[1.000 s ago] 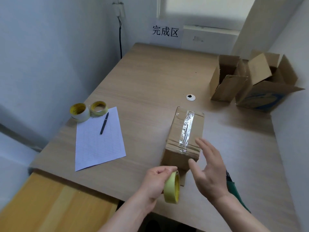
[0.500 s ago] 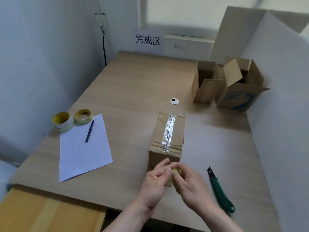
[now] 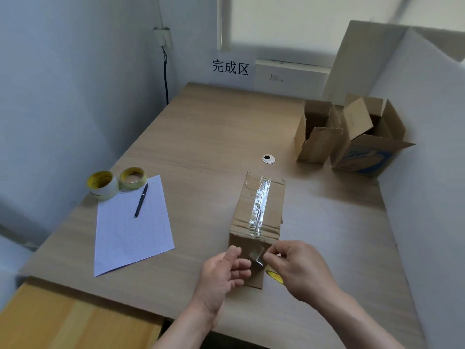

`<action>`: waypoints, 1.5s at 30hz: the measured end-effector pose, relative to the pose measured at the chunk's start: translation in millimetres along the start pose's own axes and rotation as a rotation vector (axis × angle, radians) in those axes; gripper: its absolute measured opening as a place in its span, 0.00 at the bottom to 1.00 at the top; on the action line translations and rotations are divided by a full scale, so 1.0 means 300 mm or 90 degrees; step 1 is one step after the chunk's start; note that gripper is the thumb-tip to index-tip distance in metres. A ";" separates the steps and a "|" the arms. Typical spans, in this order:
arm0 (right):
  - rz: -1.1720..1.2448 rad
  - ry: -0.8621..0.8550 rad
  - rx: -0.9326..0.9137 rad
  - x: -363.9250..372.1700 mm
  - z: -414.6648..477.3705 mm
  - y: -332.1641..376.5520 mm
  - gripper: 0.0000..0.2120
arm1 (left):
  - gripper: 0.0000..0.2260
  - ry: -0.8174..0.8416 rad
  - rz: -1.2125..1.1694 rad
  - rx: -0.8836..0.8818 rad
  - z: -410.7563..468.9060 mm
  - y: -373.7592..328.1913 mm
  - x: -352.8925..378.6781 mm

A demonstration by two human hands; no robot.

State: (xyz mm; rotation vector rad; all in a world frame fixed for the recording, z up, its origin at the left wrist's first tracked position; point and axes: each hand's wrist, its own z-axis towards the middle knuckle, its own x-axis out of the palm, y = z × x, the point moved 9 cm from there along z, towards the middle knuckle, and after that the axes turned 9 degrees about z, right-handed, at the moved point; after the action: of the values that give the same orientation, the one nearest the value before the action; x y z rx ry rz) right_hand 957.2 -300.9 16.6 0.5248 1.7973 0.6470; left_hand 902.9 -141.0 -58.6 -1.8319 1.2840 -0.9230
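A closed cardboard box (image 3: 259, 210) with a wrinkled clear tape seam along its top stands on the wooden table (image 3: 201, 137). Both hands are at its near face. My left hand (image 3: 225, 272) has its thumb up against the box front and its fingers curled on the free end of a short clear tape strip (image 3: 256, 258). My right hand (image 3: 299, 269) pinches the strip's other end and holds the tape roll (image 3: 275, 276). Only a yellow edge of the roll shows under its fingers.
Two yellow tape rolls (image 3: 103, 183) (image 3: 132, 177) sit at the left edge, beside a lined sheet (image 3: 130, 230) with a black pen (image 3: 141, 200). Two open cardboard boxes (image 3: 317, 132) (image 3: 367, 139) stand far right against a white partition (image 3: 427, 159). A cable grommet (image 3: 268, 159) lies mid-table.
The roll passed from my left hand to my right as the hands met. They have since drawn apart, pulling a short strip of tape out at the box's near face.
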 end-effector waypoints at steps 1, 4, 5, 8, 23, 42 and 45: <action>-0.008 0.009 0.001 -0.003 0.004 0.002 0.09 | 0.21 0.013 0.010 0.004 0.003 -0.007 0.006; -0.040 0.036 -0.003 0.005 0.008 0.020 0.08 | 0.20 0.042 0.048 0.034 0.010 -0.038 0.028; -0.053 0.045 -0.009 0.011 0.008 0.026 0.08 | 0.19 0.043 0.062 0.040 0.012 -0.049 0.034; -0.094 0.065 -0.025 0.023 0.005 0.038 0.08 | 0.06 0.039 0.118 0.068 0.024 -0.065 0.042; -0.163 -0.167 -0.136 -0.171 0.018 -0.105 0.18 | 0.16 -0.170 0.311 0.241 0.093 -0.170 -0.064; -0.314 -0.244 -0.273 -0.024 0.135 -0.099 0.19 | 0.09 -0.255 0.435 0.247 0.231 -0.153 -0.122; -0.295 -0.254 -0.312 -0.005 0.143 -0.101 0.19 | 0.08 -0.224 0.384 0.114 0.285 -0.096 -0.158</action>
State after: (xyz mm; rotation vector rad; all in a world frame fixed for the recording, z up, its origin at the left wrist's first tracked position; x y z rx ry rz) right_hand 997.6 -317.4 -12.9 -0.0962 1.2569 0.5794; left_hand 976.9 -75.8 -83.8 -1.2765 1.3580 -0.3533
